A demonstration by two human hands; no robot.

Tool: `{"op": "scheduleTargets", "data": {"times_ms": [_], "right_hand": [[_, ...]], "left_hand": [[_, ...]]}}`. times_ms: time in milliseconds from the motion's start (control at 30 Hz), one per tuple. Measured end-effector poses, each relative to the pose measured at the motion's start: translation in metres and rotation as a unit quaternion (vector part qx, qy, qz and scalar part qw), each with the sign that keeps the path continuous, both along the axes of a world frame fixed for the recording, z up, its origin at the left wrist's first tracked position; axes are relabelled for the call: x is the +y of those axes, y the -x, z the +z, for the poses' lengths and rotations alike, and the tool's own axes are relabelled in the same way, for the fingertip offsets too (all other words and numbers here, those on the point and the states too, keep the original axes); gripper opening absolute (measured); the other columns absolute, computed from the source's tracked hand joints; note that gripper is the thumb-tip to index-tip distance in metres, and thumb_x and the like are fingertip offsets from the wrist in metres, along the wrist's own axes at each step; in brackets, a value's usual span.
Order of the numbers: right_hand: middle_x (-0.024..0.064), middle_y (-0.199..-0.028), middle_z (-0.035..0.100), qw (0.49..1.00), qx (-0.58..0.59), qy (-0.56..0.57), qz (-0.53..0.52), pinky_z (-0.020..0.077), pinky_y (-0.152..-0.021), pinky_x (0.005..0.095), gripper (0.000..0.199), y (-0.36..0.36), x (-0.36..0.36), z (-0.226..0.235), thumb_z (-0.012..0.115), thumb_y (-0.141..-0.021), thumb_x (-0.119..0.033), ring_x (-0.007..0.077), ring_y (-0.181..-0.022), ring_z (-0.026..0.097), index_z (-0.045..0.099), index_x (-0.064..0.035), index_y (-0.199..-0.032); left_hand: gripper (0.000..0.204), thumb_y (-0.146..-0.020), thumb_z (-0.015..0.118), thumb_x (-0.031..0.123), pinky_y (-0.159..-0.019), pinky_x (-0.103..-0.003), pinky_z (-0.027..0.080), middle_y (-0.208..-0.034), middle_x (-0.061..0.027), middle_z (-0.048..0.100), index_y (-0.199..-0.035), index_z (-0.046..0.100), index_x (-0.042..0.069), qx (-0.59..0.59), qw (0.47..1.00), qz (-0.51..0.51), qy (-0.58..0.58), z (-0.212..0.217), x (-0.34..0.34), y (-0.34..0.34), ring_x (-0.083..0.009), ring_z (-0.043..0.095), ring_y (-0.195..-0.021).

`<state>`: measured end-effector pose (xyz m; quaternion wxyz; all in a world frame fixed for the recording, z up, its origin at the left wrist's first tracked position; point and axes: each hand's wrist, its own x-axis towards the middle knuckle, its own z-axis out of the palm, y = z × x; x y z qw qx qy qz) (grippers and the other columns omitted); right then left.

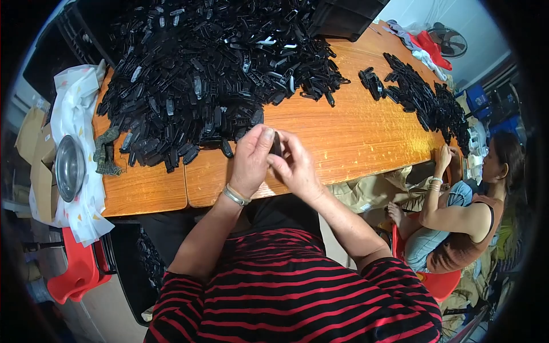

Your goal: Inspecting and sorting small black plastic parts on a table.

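1 red chair (pixel 77 267) stands at the far left, below a white plastic sheet (pixel 80 100) that hangs over the table's edge, with a shiny grey dish (pixel 70 168) lying against it. Next comes a dark patterned cloth (pixel 107 151) on the wooden table (pixel 366 131), beside the left edge of a broad heap of small black plastic parts (pixel 189 86) (a few show pale, glinting faces). In front of the heap's near edge, the left hand (pixel 249 160), with a silver bracelet (pixel 236 196) at its wrist, is curled nearly closed, its thumb and fingers pressed to a dark piece (pixel 277 145). That piece is upright between the 2 hands, partly hidden by the fingers; the right hand (pixel 297 167) pinches it from the other side, thumb and fingertips drawn together. Beyond, a black bin (pixel 350 17) sits at the table's far edge. Farther right, a smaller, elongated heap of black parts (pixel 423 94) runs toward a seated co-worker (pixel 466 228), whose 2 hands are close together at the table's edge. Behind that heap are a red cloth (pixel 430 50) and a fan (pixel 449 41).
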<state>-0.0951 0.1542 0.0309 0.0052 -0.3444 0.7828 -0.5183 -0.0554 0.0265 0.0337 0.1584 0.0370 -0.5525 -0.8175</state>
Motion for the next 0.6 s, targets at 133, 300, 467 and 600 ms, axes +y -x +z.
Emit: {"op": "scheduleTargets", "data": {"times_ms": [133,300,467,600], "right_hand": [[0.0148,-0.088,0.064,0.998,-0.02,0.051,0.014,0.0512,-0.062,0.0324,0.047,-0.012,-0.016,0.0,0.074,-0.082,-0.016,0.0227,-0.067,0.063,0.052,-0.0023,-0.121],[0.0039,-0.092,0.062,0.973,-0.074,-0.022,0.219,0.0493,-0.067,0.0247,0.041,0.004,-0.024,-0.001,0.073,-0.084,-0.016,0.0095,-0.077,0.058,0.057,-0.0037,-0.12],[0.0135,-0.096,0.062,0.969,0.168,-0.166,-0.072,0.0537,-0.069,0.0377,0.038,0.092,-0.016,0.007,0.07,-0.084,-0.024,0.0243,-0.081,0.065,0.061,-0.0047,-0.115],[0.0181,-0.111,0.053,0.93,0.227,-0.28,-0.073,0.0532,-0.077,0.0449,0.048,0.134,-0.028,0.026,0.07,-0.083,-0.024,0.0374,-0.087,0.063,0.056,-0.015,-0.128]], "left_hand": [[0.031,-0.103,0.044,0.028,-0.052,-0.018,0.037,-0.071,-0.0004,0.058,-0.088,0.058,0.005,-0.011,1.0,-0.02,-0.004,0.005,-0.013,-0.011,-0.0045,0.05,-0.06],[0.032,-0.102,0.044,0.032,-0.045,-0.019,0.032,-0.066,0.001,0.053,-0.086,0.056,0.007,-0.147,0.982,0.051,-0.105,0.018,-0.044,-0.061,-0.0045,0.044,-0.052],[0.042,-0.1,0.045,0.043,-0.043,-0.021,0.029,-0.062,0.0018,0.051,-0.076,0.056,0.011,-0.23,0.922,0.299,0.084,-0.003,-0.131,-0.189,-0.006,0.043,-0.048],[0.048,-0.101,0.045,0.039,-0.055,-0.035,0.035,-0.062,-0.0067,0.048,-0.073,0.052,0.0,-0.348,0.744,0.34,0.458,-0.048,-0.188,-0.306,-0.0196,0.042,-0.058]]}}
